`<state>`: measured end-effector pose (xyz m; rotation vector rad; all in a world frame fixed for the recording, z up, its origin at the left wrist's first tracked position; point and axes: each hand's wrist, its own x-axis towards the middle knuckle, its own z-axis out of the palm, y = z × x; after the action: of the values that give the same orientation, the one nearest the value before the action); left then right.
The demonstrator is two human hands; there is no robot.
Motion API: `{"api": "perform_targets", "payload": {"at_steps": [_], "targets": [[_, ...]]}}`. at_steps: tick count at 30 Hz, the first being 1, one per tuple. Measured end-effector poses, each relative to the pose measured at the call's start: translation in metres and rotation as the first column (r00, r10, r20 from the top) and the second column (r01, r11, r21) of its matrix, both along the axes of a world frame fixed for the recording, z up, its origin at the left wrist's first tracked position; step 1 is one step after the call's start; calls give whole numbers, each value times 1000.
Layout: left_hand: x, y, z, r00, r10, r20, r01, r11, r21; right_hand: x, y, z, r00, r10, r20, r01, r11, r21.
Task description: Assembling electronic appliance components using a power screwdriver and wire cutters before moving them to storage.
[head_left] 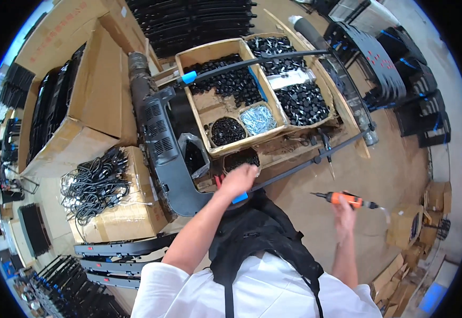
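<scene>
Containers, beyond the left hand (240,177): one cardboard tray (209,53) with a large compartment of black round caps (231,82) and two small front compartments, one of dark screws (227,131), one of bright silver screws (258,118). Beside it, further right, a second cardboard tray (323,79) of black round parts (301,100), with a clear plastic bag (290,79) lying on top. Just beyond the fingers, one small box of dark pieces (241,158).

Hands: the left arm reaches forward, its hand closed down over the near end of a long black bar (315,159), beside a blue tip (240,198); what the fingers pinch cannot be told. The right hand (343,212), raised well to the right, grips one orange-handled electric screwdriver (344,199), bit pointing left toward the bar.

Other items: a second long black bar (257,62) with a blue end (188,77) lies across both trays. One dark grey vented plastic panel (164,148) lies left of the left hand. One bundle of black cables (92,183) rests on a cardboard box (135,212), further left. Three black strips (119,249) lie near the left elbow.
</scene>
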<state>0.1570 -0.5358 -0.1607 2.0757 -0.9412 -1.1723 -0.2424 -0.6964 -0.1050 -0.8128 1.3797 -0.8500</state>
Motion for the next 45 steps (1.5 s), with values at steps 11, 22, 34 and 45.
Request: {"api": "perform_targets", "payload": {"at_steps": [11,22,34,45], "targets": [[-40,-6,59,942,-188,277,76,926,369,177,-88,-273,933,95,348,-265,836,480],[-51,6,71,947,29,321,-143,931,335,242,-109,48,-882,466,71,-459,-883,93],[-180,29,41,406,871,-278,-849,472,238,651,-303,-75,-299,443,-845,-899,-427,94],[-192,3,8,-274,462,-844,-961,-149,231,589,-215,101,3,361,-932,-893,-418,-165]]}}
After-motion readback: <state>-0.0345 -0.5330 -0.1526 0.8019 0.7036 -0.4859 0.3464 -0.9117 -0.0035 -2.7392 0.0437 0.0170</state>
